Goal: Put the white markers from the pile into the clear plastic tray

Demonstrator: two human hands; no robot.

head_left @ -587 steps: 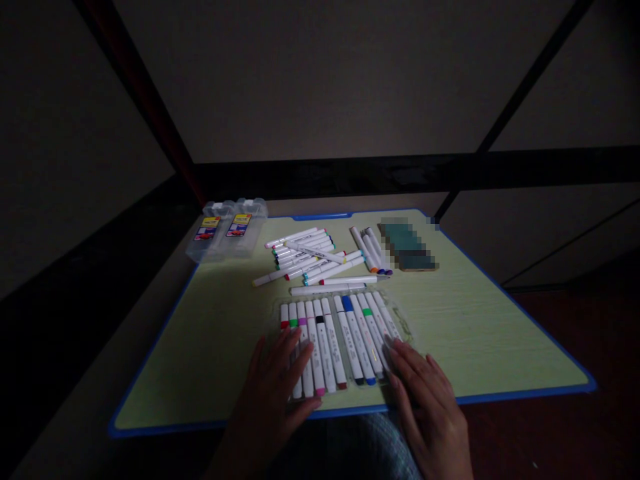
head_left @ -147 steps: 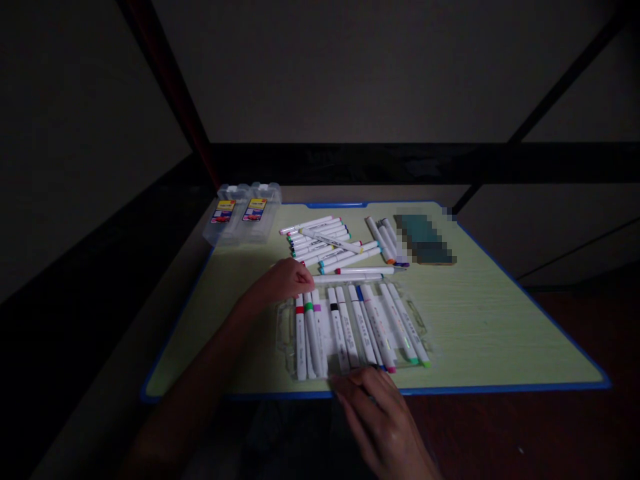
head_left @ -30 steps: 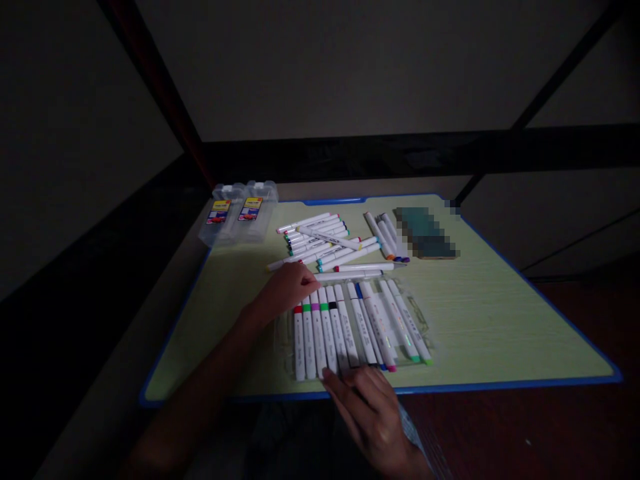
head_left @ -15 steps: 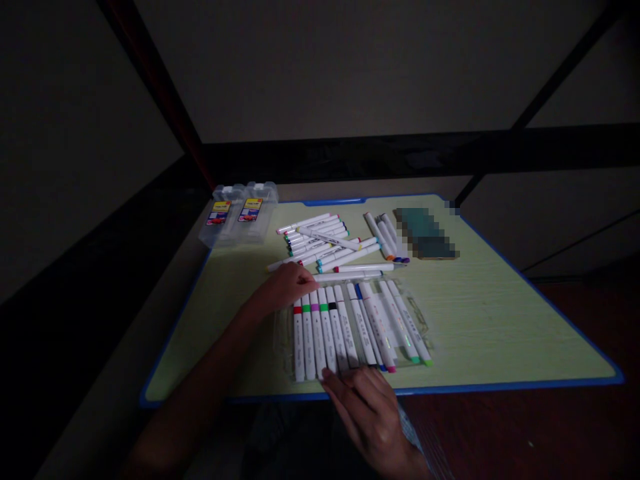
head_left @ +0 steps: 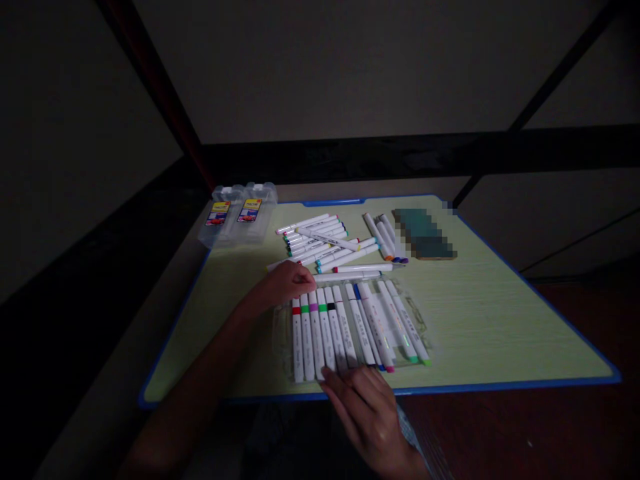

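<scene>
Several white markers with coloured bands lie side by side in a clear plastic tray near the front of the pale green table. My left hand rests at the far ends of the left markers, its fingers curled against the red and green caps. My right hand sits at the near ends of the row, fingers stretched onto the marker tips at the table's front edge. Neither hand lifts a marker.
A loose heap of markers lies behind the tray, with a few more markers beside a blurred dark green object. Two clear marker boxes with yellow labels stand at the back left corner. The room is dark.
Over the last second my hands have barely moved; the left markers in the tray sit slightly tighter together. Earlier the left hand came forward to the row's far end.
</scene>
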